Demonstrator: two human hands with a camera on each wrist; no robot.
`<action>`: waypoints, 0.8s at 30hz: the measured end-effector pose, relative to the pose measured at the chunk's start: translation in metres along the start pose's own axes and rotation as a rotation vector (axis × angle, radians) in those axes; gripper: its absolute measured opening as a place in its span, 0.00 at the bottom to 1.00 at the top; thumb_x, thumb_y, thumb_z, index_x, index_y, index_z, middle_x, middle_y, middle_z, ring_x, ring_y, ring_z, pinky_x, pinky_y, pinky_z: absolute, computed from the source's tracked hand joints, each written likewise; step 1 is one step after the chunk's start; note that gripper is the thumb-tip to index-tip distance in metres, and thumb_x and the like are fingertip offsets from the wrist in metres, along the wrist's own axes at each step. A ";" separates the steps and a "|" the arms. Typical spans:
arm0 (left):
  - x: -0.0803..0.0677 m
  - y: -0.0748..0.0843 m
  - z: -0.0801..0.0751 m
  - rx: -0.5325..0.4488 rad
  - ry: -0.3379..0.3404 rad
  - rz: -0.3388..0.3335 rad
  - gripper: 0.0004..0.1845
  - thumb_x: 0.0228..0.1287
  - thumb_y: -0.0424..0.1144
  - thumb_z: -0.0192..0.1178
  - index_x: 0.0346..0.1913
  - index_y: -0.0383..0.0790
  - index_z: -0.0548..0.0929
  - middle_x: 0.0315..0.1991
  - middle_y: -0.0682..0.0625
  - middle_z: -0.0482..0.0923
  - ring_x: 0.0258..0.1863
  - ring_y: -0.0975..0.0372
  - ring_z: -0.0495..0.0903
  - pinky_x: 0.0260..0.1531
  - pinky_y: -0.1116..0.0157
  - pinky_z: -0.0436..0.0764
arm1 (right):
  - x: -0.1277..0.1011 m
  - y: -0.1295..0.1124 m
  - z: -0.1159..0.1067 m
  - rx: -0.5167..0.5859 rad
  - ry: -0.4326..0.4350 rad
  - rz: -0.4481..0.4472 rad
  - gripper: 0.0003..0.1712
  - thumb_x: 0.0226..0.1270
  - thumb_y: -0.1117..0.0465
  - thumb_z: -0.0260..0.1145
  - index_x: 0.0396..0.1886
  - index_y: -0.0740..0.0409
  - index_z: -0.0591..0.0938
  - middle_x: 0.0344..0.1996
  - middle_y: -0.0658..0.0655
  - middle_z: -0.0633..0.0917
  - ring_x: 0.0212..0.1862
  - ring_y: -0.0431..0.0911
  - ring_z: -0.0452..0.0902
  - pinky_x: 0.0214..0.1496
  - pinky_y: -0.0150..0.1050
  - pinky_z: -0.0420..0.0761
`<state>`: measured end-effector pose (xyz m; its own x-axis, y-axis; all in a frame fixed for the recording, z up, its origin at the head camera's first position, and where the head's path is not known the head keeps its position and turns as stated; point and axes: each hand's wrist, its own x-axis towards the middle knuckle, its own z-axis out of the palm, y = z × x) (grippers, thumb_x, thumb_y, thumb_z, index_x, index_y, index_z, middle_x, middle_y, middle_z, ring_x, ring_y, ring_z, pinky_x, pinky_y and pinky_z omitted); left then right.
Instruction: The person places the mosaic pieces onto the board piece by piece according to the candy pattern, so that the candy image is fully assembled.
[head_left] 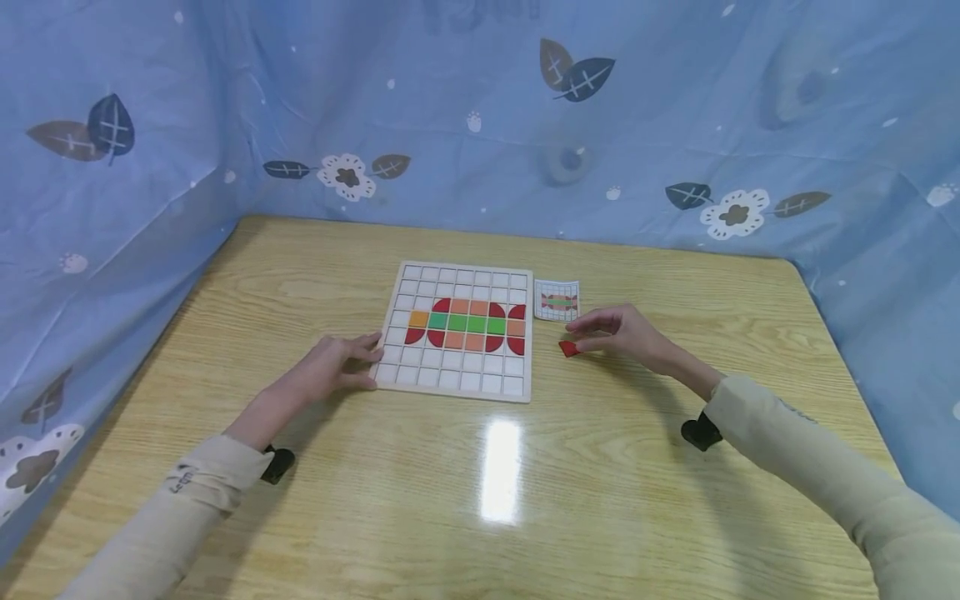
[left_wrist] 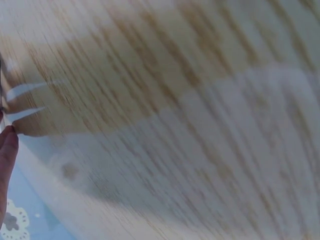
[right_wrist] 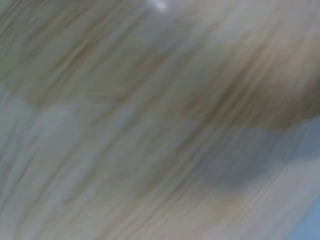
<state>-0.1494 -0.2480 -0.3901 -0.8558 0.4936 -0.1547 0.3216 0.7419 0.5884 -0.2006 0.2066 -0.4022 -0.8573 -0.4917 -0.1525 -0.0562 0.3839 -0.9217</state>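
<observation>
both forearms reach forward: left hand (head_left: 337, 367) rests relaxed against grid board (head_left: 457, 392); right hand (head_left: 618, 329) pinches red piece (head_left: 568, 349).

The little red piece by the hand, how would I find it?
Start at the white grid board in the middle of the wooden table. Look just off its right edge, below the small pattern card. The red piece lies loose at the right hand's fingertips.

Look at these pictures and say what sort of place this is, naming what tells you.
Probably a makeshift tabletop activity corner: a wooden table walled in by a blue leaf-and-flower cloth, with a gridded puzzle board and its small pattern card laid out.
</observation>
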 end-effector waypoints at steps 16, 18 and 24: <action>0.000 0.001 0.001 -0.004 0.006 -0.004 0.30 0.52 0.35 0.70 0.58 0.26 0.75 0.67 0.33 0.62 0.66 0.41 0.61 0.59 0.46 0.69 | 0.006 -0.001 0.008 -0.345 -0.073 -0.162 0.15 0.57 0.69 0.72 0.45 0.66 0.85 0.36 0.59 0.84 0.32 0.45 0.71 0.31 0.32 0.73; 0.000 0.001 0.001 -0.004 0.006 -0.007 0.30 0.52 0.35 0.70 0.58 0.26 0.75 0.67 0.34 0.62 0.66 0.41 0.61 0.59 0.46 0.69 | 0.005 -0.003 0.007 -0.346 -0.091 -0.167 0.15 0.56 0.68 0.72 0.45 0.67 0.85 0.35 0.58 0.82 0.33 0.46 0.71 0.31 0.32 0.73; 0.001 0.001 0.001 -0.010 0.003 -0.016 0.30 0.52 0.34 0.70 0.58 0.26 0.74 0.67 0.34 0.61 0.66 0.41 0.60 0.59 0.46 0.69 | 0.007 0.001 0.000 -0.357 -0.141 -0.195 0.15 0.56 0.69 0.72 0.45 0.66 0.85 0.37 0.57 0.82 0.37 0.49 0.75 0.36 0.33 0.79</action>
<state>-0.1494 -0.2464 -0.3900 -0.8620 0.4805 -0.1616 0.3039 0.7448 0.5940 -0.2072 0.2039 -0.4045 -0.7360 -0.6746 -0.0577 -0.4051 0.5070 -0.7608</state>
